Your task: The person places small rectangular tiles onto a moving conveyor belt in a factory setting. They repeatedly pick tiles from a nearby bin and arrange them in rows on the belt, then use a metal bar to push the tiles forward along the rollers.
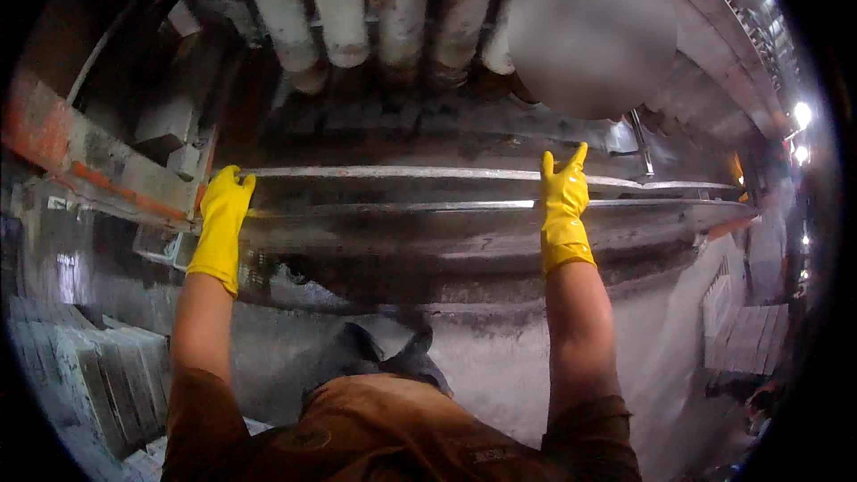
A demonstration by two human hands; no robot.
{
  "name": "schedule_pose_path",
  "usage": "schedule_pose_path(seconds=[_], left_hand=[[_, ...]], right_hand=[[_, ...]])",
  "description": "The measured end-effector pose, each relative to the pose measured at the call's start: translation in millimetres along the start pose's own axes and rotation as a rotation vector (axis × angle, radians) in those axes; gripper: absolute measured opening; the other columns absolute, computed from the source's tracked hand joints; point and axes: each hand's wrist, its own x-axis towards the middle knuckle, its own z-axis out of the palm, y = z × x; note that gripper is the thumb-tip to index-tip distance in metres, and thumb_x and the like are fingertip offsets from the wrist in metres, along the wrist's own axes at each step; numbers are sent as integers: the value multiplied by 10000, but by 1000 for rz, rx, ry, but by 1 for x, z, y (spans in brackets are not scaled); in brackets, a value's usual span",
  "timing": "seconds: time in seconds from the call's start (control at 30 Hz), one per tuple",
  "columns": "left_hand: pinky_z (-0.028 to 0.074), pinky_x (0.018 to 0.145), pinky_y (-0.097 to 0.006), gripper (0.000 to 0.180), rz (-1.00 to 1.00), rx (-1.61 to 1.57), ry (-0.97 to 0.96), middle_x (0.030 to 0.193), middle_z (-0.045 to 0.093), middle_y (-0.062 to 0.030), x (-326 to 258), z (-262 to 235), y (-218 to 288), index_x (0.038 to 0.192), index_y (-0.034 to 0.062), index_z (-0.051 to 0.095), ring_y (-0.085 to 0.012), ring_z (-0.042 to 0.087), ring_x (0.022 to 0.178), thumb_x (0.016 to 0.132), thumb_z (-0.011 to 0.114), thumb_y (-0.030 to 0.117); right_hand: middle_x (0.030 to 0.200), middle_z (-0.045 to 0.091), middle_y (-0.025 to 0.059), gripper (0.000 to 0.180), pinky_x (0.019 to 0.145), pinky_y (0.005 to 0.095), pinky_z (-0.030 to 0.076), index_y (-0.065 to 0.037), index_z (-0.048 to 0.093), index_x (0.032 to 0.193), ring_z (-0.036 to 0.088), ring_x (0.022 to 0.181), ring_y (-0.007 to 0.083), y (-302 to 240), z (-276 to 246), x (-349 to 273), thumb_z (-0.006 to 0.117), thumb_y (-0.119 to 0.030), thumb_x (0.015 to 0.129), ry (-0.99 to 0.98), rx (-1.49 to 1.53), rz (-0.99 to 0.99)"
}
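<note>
Both my hands wear yellow rubber gloves and reach forward to a long, narrow pale bar [393,172] lying crosswise before me. At its left end, my left hand [223,214] has its fingers bent around the bar. Farther right, my right hand [564,205] is on the same bar, thumb and one finger spread apart at the tip. Its other fingers are hidden, as is the bar beneath the glove. A second bright, straight edge [428,206] runs nearly parallel on the near side, passing behind my right glove.
Several thick grey cylinders [400,18] line the far side. A worn orange-and-grey frame [98,178] stands at left. Stacked pale slabs [98,384] lie low left, with more slabs [748,339] at right. A blurred round patch covers part of the far right.
</note>
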Motion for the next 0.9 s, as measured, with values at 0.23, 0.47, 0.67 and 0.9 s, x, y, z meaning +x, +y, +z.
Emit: schedule_pose_path(seconds=[0.23, 0.47, 0.67, 0.9], left_hand=[[498, 1146, -510, 683, -1, 85, -175, 1471, 682, -205, -3, -7, 18, 1476, 85, 647, -406, 634, 1372, 961, 716, 528], [435, 1224, -488, 653, 468, -51, -121, 1543, 627, -210, 23, 24, 29, 1515, 56, 614, -392, 565, 1453, 991, 737, 426], [351, 1292, -498, 687, 706, 207, -147, 1671, 506, -201, 102, 56, 42, 1579, 76, 561, -392, 460, 1552, 1003, 711, 419], [295, 1314, -512, 855, 720, 390, -293, 1737, 402, -213, 172, 115, 70, 1635, 90, 482, -390, 365, 1613, 961, 724, 558]], right_hand=[[1092, 816, 172, 802, 860, 537, 593, -165, 533, 1610, 775, 989, 419, -9, -4, -9, 657, -651, 985, -90, -3, -23], [1147, 808, 149, 545, 945, 455, 578, -152, 765, 1313, 764, 1079, 383, -61, -21, -72, 639, -608, 1041, -339, 152, -272], [1050, 797, 191, 427, 860, 491, 591, -94, 795, 1155, 754, 992, 427, -61, -23, -78, 646, -486, 1070, -110, 126, -430], [1066, 800, 189, 394, 871, 478, 597, -85, 798, 1150, 755, 989, 425, -63, -23, -74, 623, -433, 1088, -155, 109, -448]])
